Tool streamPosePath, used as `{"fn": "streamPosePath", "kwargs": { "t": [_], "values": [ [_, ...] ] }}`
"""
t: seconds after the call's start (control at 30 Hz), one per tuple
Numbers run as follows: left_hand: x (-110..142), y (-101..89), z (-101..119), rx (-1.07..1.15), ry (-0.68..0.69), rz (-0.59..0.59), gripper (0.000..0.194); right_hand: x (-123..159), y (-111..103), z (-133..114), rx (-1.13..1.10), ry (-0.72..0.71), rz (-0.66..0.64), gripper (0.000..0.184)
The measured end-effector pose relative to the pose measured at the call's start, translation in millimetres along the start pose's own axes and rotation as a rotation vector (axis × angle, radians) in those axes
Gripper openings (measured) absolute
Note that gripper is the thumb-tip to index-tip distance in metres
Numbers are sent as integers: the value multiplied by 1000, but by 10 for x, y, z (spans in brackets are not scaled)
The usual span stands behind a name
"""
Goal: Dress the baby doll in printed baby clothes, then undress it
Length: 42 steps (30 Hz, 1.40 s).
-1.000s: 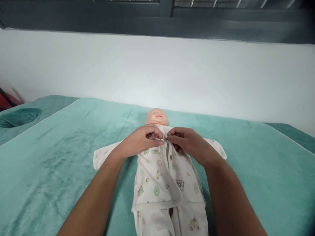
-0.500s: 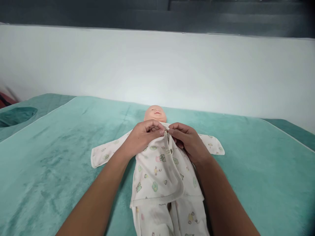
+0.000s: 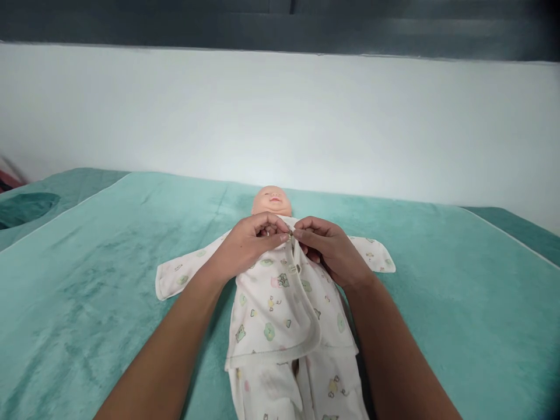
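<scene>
Pale wall (image 3: 280, 116) runs across the back beneath a dark band (image 3: 175, 26), with a green sheet (image 3: 100, 280) spread out before me. From the left, something red (image 3: 7, 181) shows at the edge, then a dark hollow (image 3: 28, 209) in the cover, then one sleeve (image 3: 175, 277) of the doll's top (image 3: 275, 315), lying out flat past my forearm. Next comes my left hand (image 3: 260, 240), thumb and forefinger together on the top's front edge, near the collar. The doll (image 3: 272, 202) lies face up, head just beyond my hands, trousers (image 3: 266, 391) toward me. A small fastening (image 3: 291, 233) sits right between my two sets of fingertips; whether it is joined, I cannot tell. I judge the step in hand to be working that upper fastening; the next move seems to call for lining up both edges, then a firm, small pinch. To its right my right hand (image 3: 321, 240) pinches the facing edge, thumb against forefinger, the other fingers curled under. Beyond it, the other sleeve (image 3: 376, 256) rests on the sheet, well apart from my fingers.
</scene>
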<state>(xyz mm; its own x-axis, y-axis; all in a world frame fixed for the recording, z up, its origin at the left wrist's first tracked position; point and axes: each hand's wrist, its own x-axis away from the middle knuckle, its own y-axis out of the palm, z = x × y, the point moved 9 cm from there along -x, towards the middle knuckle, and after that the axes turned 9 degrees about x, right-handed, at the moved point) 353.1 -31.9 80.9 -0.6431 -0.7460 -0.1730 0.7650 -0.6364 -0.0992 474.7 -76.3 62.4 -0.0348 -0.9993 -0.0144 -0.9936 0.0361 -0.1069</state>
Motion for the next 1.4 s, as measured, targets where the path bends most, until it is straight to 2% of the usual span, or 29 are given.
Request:
{"fn": "streamPosePath", "kwargs": {
  "t": [0.4, 0.6, 0.77, 1.0, 1.4],
  "values": [
    [-5, -26, -65, 131, -24, 53, 14, -7, 1, -14, 12, -38, -20, 25],
    [0, -25, -30, 117, -19, 37, 18, 17, 31, -93, 90, -117, -51, 13],
    [2, -29, -7, 80, -18, 30, 20, 31, 22, -151, 206, -171, -3, 5],
    [20, -30, 18, 21, -30, 22, 22, 41, 2, -106, 361, -113, 25, 15],
    [12, -41, -12, 74, -33, 40, 12, 32, 34, -114, 366, -135, 28, 16]
  ]
}}
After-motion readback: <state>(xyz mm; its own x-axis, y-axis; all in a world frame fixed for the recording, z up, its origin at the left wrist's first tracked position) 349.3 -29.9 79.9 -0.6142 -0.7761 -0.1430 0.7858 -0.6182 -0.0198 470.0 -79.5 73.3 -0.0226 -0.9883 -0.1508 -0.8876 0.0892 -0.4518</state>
